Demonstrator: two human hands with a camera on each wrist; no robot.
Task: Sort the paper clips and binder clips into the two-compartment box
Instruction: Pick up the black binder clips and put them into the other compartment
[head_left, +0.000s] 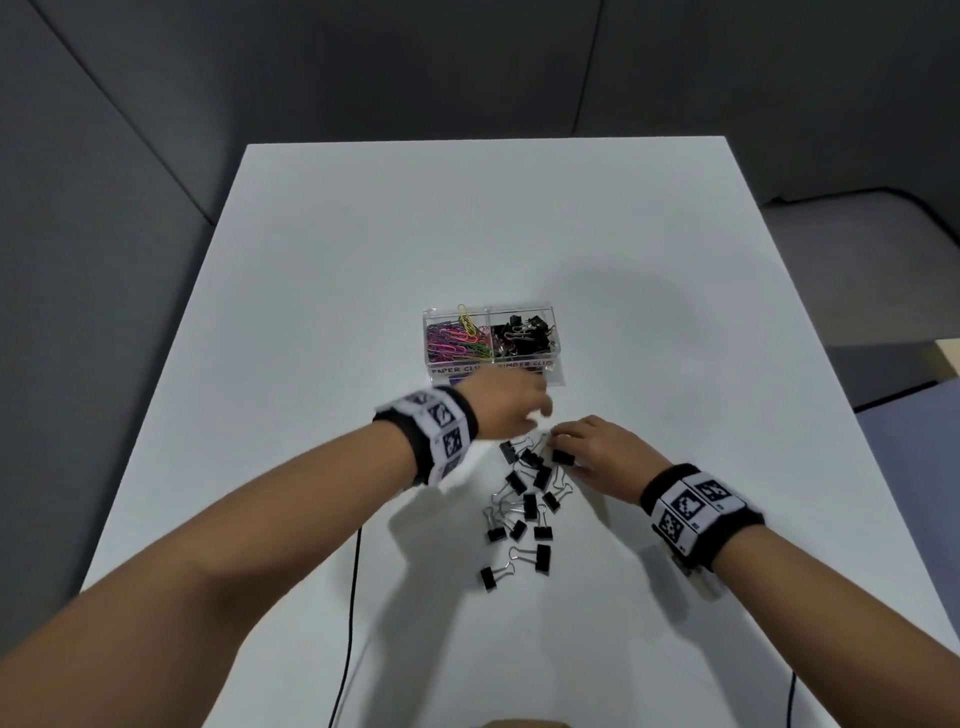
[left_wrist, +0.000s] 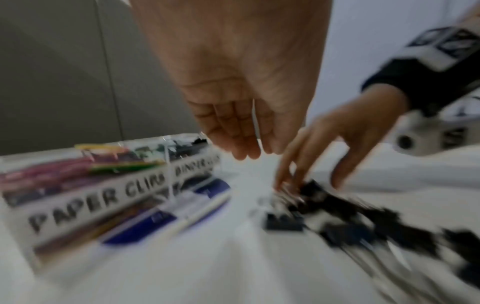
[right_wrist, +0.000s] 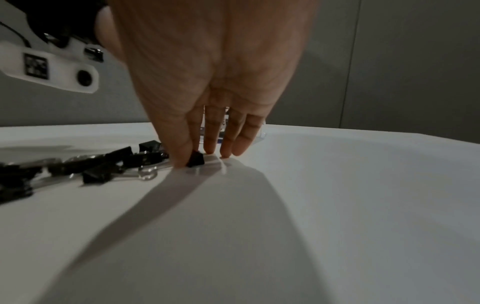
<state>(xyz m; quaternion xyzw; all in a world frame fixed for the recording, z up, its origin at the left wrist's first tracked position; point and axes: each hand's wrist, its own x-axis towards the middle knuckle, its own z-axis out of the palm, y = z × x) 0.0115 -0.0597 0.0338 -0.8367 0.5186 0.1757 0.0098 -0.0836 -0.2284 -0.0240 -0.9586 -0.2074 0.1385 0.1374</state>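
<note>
A clear two-compartment box (head_left: 556, 332) stands mid-table, with coloured paper clips (head_left: 457, 340) in its left half and black binder clips (head_left: 522, 332) in its right. Labels on its front (left_wrist: 103, 197) read PAPER CLIPS and BINDER CLIPS. Several loose black binder clips (head_left: 524, 501) lie in a pile nearer to me. My left hand (head_left: 511, 410) hovers between box and pile, fingers straight and empty (left_wrist: 239, 133). At the pile's far right end my right hand (head_left: 584, 444) is down on the table, its thumb and forefinger pinching one binder clip (right_wrist: 196, 159).
The white table (head_left: 675, 260) ends at its far edge well beyond the box, with grey wall panels behind. A black cable (head_left: 353, 597) runs across the near left of the table and another (head_left: 790, 696) sits at the near right.
</note>
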